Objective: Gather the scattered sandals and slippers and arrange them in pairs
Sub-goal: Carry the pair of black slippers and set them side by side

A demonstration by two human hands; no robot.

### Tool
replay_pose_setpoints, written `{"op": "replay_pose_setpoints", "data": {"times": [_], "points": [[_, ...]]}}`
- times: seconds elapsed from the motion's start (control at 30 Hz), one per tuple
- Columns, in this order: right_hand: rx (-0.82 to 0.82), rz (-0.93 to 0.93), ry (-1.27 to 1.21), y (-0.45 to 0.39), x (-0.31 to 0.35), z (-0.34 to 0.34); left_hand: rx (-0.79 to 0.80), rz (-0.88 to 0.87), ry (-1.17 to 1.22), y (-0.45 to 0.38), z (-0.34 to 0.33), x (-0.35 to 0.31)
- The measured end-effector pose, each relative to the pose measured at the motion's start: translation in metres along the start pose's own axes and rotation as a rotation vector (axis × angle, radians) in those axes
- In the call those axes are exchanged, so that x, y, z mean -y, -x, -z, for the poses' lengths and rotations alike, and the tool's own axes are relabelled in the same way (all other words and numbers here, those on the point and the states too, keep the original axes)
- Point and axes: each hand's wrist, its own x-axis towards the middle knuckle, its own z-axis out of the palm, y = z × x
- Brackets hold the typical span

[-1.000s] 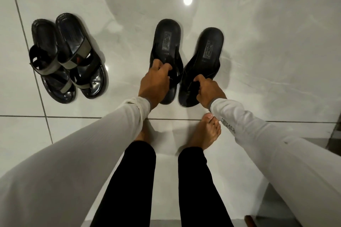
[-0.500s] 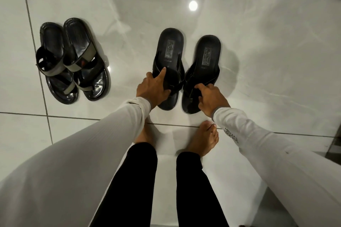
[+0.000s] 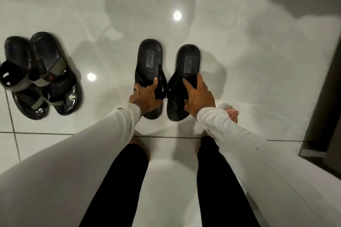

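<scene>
Four pieces of footwear lie on the floor (image 3: 239,61): two black flip-flops, one (image 3: 150,57) just beside the other (image 3: 188,61), and left of the flip-flops, well apart, two strapped sandals, one (image 3: 16,72) touching the other (image 3: 55,72). Two hands, left (image 3: 145,97) and right (image 3: 198,97), rest on the flip-flops.

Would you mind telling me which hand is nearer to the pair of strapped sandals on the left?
Left. The left hand grips a flip-flop just to the right of the strapped sandals; the right hand holds the other flip-flop, farther away.

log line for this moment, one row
left hand on left flip-flop | right hand on right flip-flop | sandals paired, left
</scene>
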Motion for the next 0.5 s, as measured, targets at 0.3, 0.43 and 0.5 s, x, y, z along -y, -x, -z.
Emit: {"op": "replay_pose_setpoints", "data": {"times": [0.3, 0.43, 0.5], "points": [[-0.010, 0.037, 0.225, -0.047, -0.097, 0.058, -0.050, -0.036, -0.046, -0.026, 0.023, -0.114], [-0.020, 0.048, 0.278, -0.066, -0.140, 0.087, -0.051, -0.055, -0.083, -0.043, 0.025, -0.169], [-0.039, 0.045, 0.306, -0.077, -0.159, 0.101, -0.037, -0.066, -0.085, -0.052, 0.024, -0.191]]}}
